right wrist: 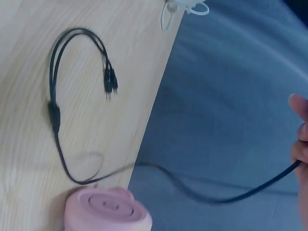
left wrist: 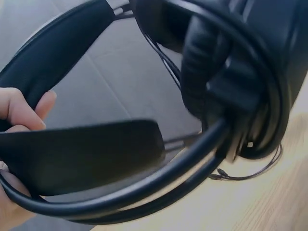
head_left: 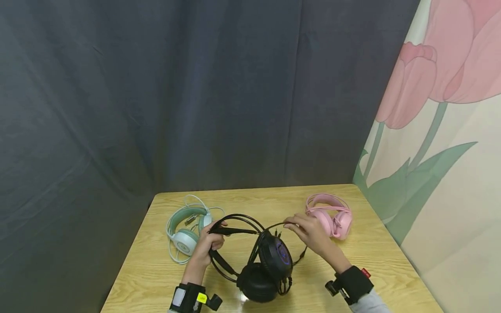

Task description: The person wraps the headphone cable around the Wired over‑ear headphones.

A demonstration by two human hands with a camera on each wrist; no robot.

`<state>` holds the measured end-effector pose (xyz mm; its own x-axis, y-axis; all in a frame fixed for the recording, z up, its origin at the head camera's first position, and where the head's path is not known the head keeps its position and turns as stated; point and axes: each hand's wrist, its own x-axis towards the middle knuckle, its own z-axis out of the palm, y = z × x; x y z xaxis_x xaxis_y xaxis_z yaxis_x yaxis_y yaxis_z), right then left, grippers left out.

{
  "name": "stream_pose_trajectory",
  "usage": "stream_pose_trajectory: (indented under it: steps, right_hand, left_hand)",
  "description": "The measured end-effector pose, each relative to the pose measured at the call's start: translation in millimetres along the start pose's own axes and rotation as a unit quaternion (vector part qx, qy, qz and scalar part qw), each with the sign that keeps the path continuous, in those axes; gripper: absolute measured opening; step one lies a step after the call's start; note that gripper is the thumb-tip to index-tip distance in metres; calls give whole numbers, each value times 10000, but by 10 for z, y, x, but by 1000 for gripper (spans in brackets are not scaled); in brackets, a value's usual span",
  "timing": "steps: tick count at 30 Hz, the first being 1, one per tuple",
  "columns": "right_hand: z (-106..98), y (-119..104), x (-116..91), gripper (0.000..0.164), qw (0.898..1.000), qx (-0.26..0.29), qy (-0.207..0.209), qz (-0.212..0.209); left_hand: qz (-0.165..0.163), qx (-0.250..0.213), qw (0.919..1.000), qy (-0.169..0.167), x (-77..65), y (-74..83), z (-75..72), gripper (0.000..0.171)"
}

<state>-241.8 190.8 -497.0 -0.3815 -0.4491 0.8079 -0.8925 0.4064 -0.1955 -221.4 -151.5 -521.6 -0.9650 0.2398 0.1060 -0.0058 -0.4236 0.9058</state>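
Observation:
Black over-ear headphones (head_left: 260, 281) are held up over the wooden table, tilted on their side. My left hand (head_left: 204, 248) grips them by the padded headband (left wrist: 86, 161), with the fingers curled round it. To the right, my right hand (head_left: 311, 232) pinches the thin black cable (right wrist: 231, 198) and lifts part of it. In the right wrist view the cable runs down to the table, passes a splitter (right wrist: 54, 118), and ends in two small plugs (right wrist: 110, 81). The plug ends lie near the pink headphones.
White-and-green headphones (head_left: 185, 241) with a pale cord lie at the left of the table (head_left: 254, 198). Pink headphones (head_left: 342, 224) lie at the back right, close to my right hand. Behind the table hangs a dark curtain (head_left: 235, 95); a flower-painted wall (head_left: 438, 182) stands on the right.

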Motion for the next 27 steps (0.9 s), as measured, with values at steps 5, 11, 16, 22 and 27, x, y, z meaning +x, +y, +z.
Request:
stream_pose_trajectory:
  steps: [5,11,16,22,27]
  right_hand:
    - [-130,73,-116,32,9995,-83,265,117]
    - [-187,173,-226,25,9976,7,691,55]
    - [-192,222,-287,25,9940,-465,932,-344]
    - [-110,186,-394,33,9928,-1156,-9,-328]
    - [-11,147,-513,55,9861,-1317,-1010,96]
  left_hand:
    - [4,-686,9976,122,-28,37,-51,34]
    - [-15,-893,9960,-26,-54,49,-91,37]
    - [-26,-1099,9939,-8,-60,46,-82,38]
    - [-58,-1436,9891,322,-37,59,-53,40]
    - [-45,-2089,9761,603,-14,94,-39,42]
